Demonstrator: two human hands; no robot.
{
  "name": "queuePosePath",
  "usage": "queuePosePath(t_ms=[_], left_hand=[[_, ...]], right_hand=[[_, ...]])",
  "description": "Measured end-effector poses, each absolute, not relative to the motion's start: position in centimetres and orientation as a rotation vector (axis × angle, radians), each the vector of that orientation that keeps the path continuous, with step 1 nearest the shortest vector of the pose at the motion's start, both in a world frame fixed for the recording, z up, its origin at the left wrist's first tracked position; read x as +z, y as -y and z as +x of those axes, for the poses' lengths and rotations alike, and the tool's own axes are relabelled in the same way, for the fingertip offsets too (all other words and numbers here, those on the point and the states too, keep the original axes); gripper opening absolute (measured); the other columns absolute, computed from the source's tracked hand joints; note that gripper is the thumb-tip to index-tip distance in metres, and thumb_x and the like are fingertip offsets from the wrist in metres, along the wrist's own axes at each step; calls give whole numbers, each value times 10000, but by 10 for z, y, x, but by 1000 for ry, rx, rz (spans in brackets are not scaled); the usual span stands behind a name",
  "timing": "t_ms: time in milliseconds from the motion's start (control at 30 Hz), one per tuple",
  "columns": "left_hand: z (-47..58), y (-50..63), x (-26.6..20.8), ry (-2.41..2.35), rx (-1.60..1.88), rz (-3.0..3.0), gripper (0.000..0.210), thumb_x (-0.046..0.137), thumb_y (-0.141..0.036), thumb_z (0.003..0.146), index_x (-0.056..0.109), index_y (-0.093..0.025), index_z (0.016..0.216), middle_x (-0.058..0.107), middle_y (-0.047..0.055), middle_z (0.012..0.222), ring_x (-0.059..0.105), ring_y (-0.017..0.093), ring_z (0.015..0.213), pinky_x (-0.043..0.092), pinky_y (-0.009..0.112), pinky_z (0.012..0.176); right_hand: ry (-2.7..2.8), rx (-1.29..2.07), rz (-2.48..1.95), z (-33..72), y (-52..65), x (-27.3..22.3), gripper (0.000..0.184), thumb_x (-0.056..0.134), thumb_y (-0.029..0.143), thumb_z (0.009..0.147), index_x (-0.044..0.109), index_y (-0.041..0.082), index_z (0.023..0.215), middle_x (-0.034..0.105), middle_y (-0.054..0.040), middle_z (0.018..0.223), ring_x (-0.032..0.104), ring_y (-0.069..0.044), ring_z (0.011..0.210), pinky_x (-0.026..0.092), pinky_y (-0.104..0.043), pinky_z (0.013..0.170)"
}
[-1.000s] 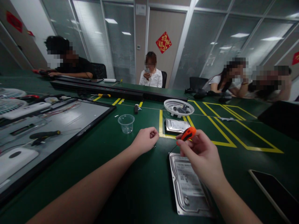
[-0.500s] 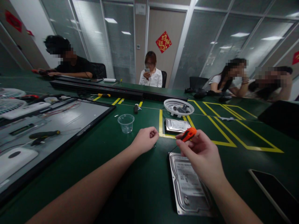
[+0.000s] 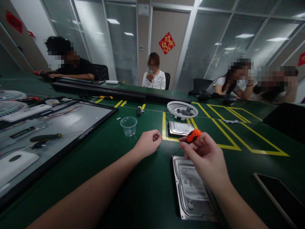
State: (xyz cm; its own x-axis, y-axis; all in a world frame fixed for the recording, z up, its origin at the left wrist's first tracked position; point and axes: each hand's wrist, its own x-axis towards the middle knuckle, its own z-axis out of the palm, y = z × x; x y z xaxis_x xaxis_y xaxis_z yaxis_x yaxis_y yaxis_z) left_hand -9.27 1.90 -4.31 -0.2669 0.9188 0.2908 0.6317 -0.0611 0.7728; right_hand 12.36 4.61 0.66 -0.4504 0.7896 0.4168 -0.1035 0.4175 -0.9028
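An orange-and-black screwdriver is pinched in my right hand, its thin shaft slanting down to the top left corner of the near hard drive. That drive lies flat, label up, partly under my right hand. To the left, my left hand rests curled by the table; what its fingers hold, if anything, is hidden. Tiny metal bits, perhaps screws, lie just under it. A clear plastic cup stands beyond my left wrist. Farther off sits a second hard drive.
A white basket with dark parts stands behind the drives. At the left lies a large panel with a green-handled screwdriver on it. A phone lies at the right. Several people sit across the table.
The screwdriver handle has turned a little in my right fingers, showing its black patch differently. My left hand and both drives stay where they were.
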Motion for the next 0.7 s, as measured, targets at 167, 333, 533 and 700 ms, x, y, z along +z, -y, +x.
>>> queuePosePath(t_ms=[167,333,533,700], left_hand=[[-93,-20,-45,-1908,1253,1680,162,585,-279,885,696,-182,817,682,8,742,598,150,678,419,267,630],[-94,-20,-45,-1882,1254,1669,169,581,-289,888,692,-179,824,683,13,746,598,152,674,420,269,624],[-93,-19,-43,-1889,1245,1662,167,588,-290,884,699,-180,826,689,16,752,608,156,680,425,268,619],[-93,-19,-43,-1894,1250,1668,161,588,-283,884,698,-181,823,686,13,747,607,152,675,425,270,619]], right_hand=[[1711,1250,-562,124,-45,8,170,718,233,925,633,231,1073,723,-33,932,595,-115,596,490,-267,552],[1744,1196,-602,125,-45,10,130,713,243,925,659,210,1038,679,-6,778,589,-127,572,482,-270,539],[1744,1151,-593,124,-46,6,177,760,226,890,621,232,999,707,-8,836,593,-124,584,492,-275,566],[1743,1219,-561,126,-44,9,168,675,247,943,640,236,1108,723,-49,987,615,-134,615,517,-292,569]])
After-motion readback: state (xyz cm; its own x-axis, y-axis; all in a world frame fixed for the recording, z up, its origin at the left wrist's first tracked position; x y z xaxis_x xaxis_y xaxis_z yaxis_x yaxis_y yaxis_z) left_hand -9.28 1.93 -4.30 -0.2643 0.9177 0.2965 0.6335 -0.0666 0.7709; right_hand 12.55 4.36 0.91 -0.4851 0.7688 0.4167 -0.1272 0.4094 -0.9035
